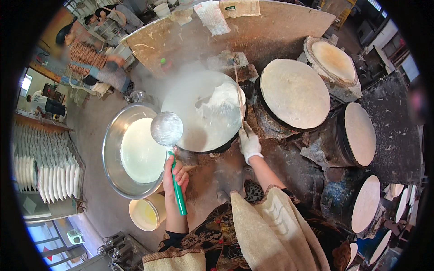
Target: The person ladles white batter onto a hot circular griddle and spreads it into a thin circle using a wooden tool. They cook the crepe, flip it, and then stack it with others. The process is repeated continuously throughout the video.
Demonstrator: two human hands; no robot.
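Note:
My left hand [176, 176] is closed round the green handle of a ladle [167, 128]. The ladle's round metal bowl is raised between a wide steel basin [108, 151] of pale liquid batter [141, 156] and a steaming round griddle [192, 135]. A pale layer coats the griddle, with a whiter, uneven patch at its right side. My right hand [250, 143], in a white glove, grips the near end of a thin wooden stick [239, 97]. That stick reaches away from me across the griddle's right edge. Steam blurs the griddle's far left part.
More round griddles carry pale sheets, among them one [296, 92] close on the right and one [360, 134] beyond it. A curved wall [280, 22] stands behind them. A yellowish bucket [147, 212] sits below the basin. Another person [90, 56] bends at the upper left.

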